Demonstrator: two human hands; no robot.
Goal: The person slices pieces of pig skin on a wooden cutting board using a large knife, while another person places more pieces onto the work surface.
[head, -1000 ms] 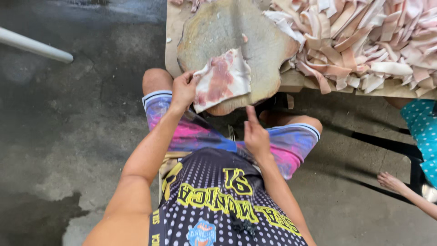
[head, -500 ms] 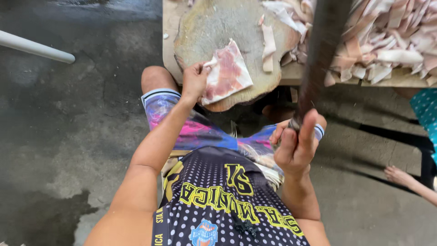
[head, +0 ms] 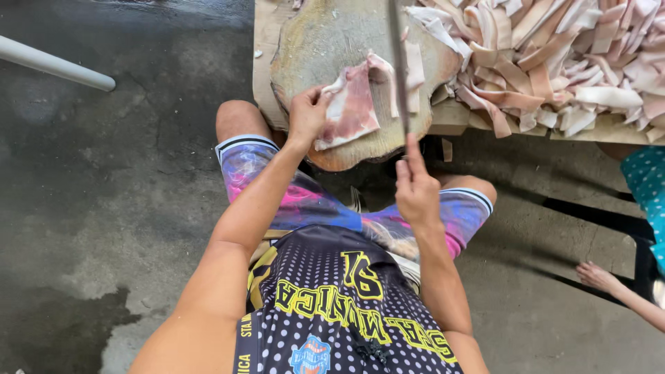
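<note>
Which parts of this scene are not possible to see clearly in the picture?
Head view only:
- Knife: tip cut off by the top edge; handle hidden inside the right hand.
- Chopping block: far side cut off at the top.
- Slab of meat: left edge covered by the left hand.
- Another person's foot: body outside the right edge.

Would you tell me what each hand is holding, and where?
The left hand pins the meat slab by its near edge; the right hand holds the knife by its handle.

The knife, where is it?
In the head view, the knife is in the right hand, its blade over the meat slab on the round wooden chopping block.
</note>
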